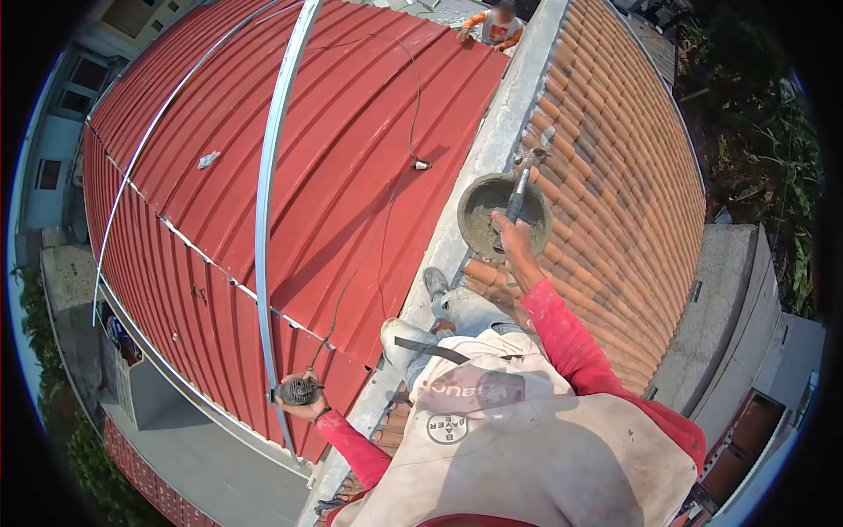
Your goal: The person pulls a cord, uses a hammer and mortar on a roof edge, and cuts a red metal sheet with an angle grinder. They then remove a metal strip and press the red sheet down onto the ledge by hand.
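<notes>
My left hand [318, 406] is closed around a dark, rounded, ridged thing [300, 392], at the edge of the red metal roof; a thin cord [338, 303] runs up the roof from it. My right hand [516, 235] grips a slim tool [516, 200] with a dark grey shaft and a bright metal end. Its lower part is hidden by my fingers. Under that hand stands a round bucket [466, 206] with grey mortar [481, 230] inside, between the concrete ridge and the tiles.
A long metal bar [268, 193] crosses the red roof [369, 132]. A white connector [421, 164] lies on the cord. My foot [435, 281] rests on the concrete ridge [492, 149], beside orange tiles [615, 167]. Another person [500, 31] is at the roof's far edge.
</notes>
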`<state>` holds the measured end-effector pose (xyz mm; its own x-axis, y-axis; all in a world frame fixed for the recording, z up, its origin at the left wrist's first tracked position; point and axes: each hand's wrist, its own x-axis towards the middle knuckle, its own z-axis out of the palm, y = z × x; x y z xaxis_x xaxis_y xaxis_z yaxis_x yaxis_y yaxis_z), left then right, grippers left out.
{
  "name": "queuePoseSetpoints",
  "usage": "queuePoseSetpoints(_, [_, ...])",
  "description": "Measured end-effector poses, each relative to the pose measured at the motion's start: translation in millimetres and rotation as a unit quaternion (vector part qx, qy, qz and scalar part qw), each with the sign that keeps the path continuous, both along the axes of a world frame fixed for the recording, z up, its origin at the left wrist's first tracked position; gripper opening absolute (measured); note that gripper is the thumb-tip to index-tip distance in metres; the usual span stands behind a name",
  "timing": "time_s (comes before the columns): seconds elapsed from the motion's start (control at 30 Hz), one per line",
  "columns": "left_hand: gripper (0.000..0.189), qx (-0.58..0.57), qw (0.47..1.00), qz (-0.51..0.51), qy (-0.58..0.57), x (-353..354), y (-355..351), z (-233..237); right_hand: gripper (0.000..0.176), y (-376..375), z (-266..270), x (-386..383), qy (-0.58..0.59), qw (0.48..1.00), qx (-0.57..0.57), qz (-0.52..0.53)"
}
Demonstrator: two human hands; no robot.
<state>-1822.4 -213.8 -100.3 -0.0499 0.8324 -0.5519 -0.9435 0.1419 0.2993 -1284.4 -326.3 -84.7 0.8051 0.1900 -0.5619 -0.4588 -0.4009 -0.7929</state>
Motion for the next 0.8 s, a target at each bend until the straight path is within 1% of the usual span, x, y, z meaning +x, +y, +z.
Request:
queuePoseSetpoints(0.03, [0.035,0.016,0.999,-0.049,0.006,14,18,6,0.028,-10,-2,25,-0.002,1.0,0.003,-0.006])
queuePoseSetpoints(0.07, [0.033,0.034,0.995,-0.097,0.012,31,33,10,0.027,-23,-10,48,-0.025,0.998,-0.029,-0.04])
queuePoseSetpoints(0.1, [0.033,0.04,0.994,-0.101,0.012,47,45,14,0.025,-36,-18,69,-0.045,0.994,-0.062,-0.076])
queuePoseSetpoints(0.17, [0.034,0.033,0.986,-0.161,0.037,80,69,25,0.025,-65,-29,105,-0.041,0.988,-0.031,-0.147])
queuePoseSetpoints(0.2, [0.034,0.028,0.984,-0.168,0.045,89,77,29,0.026,-81,-30,118,-0.016,0.984,-0.064,-0.168])
queuePoseSetpoints(0.23, [0.035,0.013,0.98,-0.181,0.079,103,88,25,0.027,-95,-30,137,0.004,0.978,-0.093,-0.187])
queuePoseSetpoints(0.3, [0.037,-0.015,0.969,-0.203,0.137,140,115,7,0.029,-149,-89,173,0.049,0.953,-0.107,-0.279])
queuePoseSetpoints(0.33, [0.033,-0.026,0.969,-0.224,0.103,155,129,-8,0.026,-179,-113,190,0.046,0.944,-0.119,-0.305])
queuePoseSetpoints(0.37, [0.033,-0.032,0.969,-0.223,0.099,180,137,-16,0.023,-198,-120,201,0.044,0.933,-0.133,-0.331])
queuePoseSetpoints(0.43, [0.037,-0.048,0.965,-0.229,0.116,245,150,-27,0.017,-203,-97,222,0.093,0.924,-0.041,-0.37])
queuePoseSetpoints(0.5, [0.042,-0.078,0.961,-0.223,0.141,320,171,-41,0.014,-208,-89,240,0.141,0.892,-0.071,-0.425])
queuePoseSetpoints(0.53, [0.042,-0.101,0.958,-0.238,0.125,357,172,-37,0.014,-224,-83,240,0.14,0.891,-0.09,-0.421])
queuePoseSetpoints(0.57, [0.043,-0.112,0.956,-0.25,0.102,398,179,-35,0.015,-227,-86,251,0.164,0.88,-0.078,-0.439])
queuePoseSetpoints(0.6, [0.043,-0.104,0.959,-0.246,0.095,438,189,-45,0.017,-213,-92,282,0.186,0.868,-0.051,-0.457])
queuePoseSetpoints(0.63, [0.044,-0.098,0.955,-0.27,0.073,475,197,-53,0.017,-201,-93,307,0.186,0.868,-0.045,-0.459])
queuePoseSetpoints(0.67, [0.045,-0.104,0.947,-0.299,0.06,498,199,-53,0.018,-201,-88,314,0.177,0.857,-0.053,-0.481])
queuePoseSetpoints(0.7, [0.045,-0.135,0.944,-0.295,0.052,534,207,-46,0.019,-200,-83,320,0.167,0.845,-0.06,-0.504])
queuePoseSetpoints(0.8, [0.045,-0.149,0.931,-0.333,0.025,626,237,-39,0.02,-201,-105,374,0.164,0.844,-0.072,-0.506])
